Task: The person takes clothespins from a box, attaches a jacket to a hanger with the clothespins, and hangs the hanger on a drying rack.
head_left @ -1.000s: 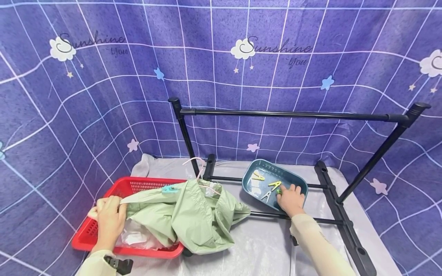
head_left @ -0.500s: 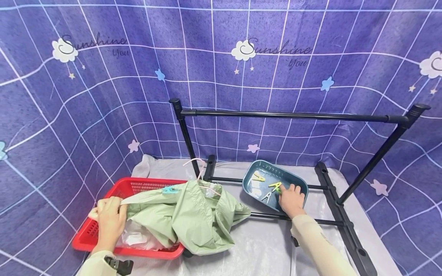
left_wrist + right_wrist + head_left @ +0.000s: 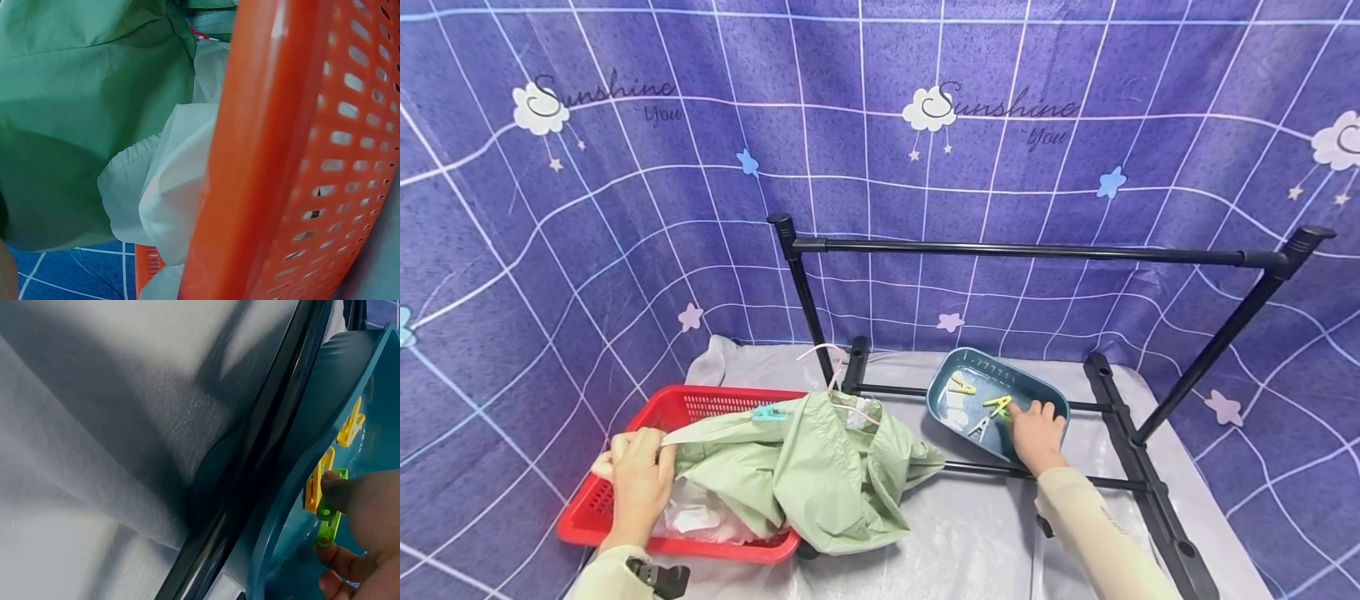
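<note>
My left hand (image 3: 642,471) grips the end of a light green garment (image 3: 835,483) over the left part of the red basket (image 3: 574,525). A pink hanger (image 3: 832,357) sits in the garment's neck, and a turquoise clothespin (image 3: 769,412) is clipped on its upper edge. Inside the blue-green basin (image 3: 942,421), my right hand (image 3: 1037,433) pinches a green clothespin (image 3: 327,532) between thumb and finger, seen best in the right wrist view. Beside it lie yellow clothespins (image 3: 961,383) and a white clothespin (image 3: 978,428).
A black rack with a top bar (image 3: 1030,249) stands behind, its lower bars (image 3: 985,468) running by the basin. White cloth (image 3: 178,187) and clear plastic (image 3: 700,512) lie in the red basket. A purple patterned curtain (image 3: 1000,183) hangs all around the back and sides.
My right hand has shifted very slightly to the right in the basin, at the green clothespin. My left hand and the garment stay in place.
</note>
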The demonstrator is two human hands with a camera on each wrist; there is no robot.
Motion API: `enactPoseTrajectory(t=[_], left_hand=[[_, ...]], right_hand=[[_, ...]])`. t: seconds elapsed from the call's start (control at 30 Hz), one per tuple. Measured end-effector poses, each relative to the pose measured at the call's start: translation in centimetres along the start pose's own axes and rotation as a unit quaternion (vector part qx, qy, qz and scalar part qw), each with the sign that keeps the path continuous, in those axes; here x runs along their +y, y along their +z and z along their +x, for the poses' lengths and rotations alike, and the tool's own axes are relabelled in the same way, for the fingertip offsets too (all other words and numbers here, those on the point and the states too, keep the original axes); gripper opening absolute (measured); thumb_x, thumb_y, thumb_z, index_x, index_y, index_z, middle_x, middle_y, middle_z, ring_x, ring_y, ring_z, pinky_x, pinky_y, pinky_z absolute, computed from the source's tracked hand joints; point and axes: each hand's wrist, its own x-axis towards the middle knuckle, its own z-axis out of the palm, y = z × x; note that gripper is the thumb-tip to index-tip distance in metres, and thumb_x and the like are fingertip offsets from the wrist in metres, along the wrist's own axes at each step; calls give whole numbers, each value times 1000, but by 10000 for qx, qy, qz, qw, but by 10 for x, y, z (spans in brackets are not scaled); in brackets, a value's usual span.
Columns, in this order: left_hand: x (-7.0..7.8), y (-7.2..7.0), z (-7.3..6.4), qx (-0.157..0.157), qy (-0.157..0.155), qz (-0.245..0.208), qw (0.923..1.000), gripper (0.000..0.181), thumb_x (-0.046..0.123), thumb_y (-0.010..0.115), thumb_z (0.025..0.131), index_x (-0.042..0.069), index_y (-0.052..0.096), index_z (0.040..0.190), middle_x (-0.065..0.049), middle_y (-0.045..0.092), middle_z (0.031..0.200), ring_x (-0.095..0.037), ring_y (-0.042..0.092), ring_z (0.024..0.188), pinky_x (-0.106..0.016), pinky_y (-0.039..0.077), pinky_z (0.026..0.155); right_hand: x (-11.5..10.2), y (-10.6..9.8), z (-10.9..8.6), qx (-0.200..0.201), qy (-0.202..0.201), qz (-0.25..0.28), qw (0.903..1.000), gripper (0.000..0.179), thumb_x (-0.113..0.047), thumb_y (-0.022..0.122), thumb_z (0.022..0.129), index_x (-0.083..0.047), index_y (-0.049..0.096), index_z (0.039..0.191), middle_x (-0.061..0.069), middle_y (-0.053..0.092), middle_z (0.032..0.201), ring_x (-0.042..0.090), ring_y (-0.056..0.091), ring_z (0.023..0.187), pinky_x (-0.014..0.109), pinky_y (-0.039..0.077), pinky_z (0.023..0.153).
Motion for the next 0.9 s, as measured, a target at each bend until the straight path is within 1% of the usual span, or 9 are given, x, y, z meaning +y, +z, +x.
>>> enactPoseTrajectory(t=[0.27, 0.47, 0.63, 0.9], left_hand=[[1, 0, 1, 36, 17, -62, 10000, 12, 0, 54, 82, -1, 47, 73, -20, 47, 70, -46, 42, 79, -49, 27, 74], [0, 0, 1, -2, 28, -43, 10000, 11, -1, 54, 81, -1, 47, 73, -20, 47, 70, -45, 43, 78, -49, 27, 74], [-1, 0, 0, -17, -55, 22, 10000, 10, -1, 54, 81, 0, 47, 73, -19, 47, 70, -43, 43, 77, -47, 26, 72], [-3, 2, 0, 11, -14, -40, 10000, 11, 1, 56, 80, 0, 47, 73, -19, 48, 70, -43, 42, 76, -48, 25, 73]], right_hand=[[-1, -1, 1, 112, -147, -48, 9998, 28, -26, 68, 92, -12, 62, 115, 27, 51, 96, 46, 45, 96, 57, 38, 73], [-3, -8, 0, 129, -192, -46, 9997, 34, -25, 68, 91, -12, 64, 122, 26, 50, 98, 45, 44, 96, 56, 37, 74], [-4, -11, 1, 203, -234, -52, 9995, 38, -25, 69, 91, -12, 64, 126, 27, 51, 101, 45, 44, 96, 56, 37, 75], [-6, -15, 1, 328, -332, -75, 9989, 31, -25, 70, 90, -13, 63, 118, 25, 51, 99, 45, 44, 96, 56, 37, 74]])
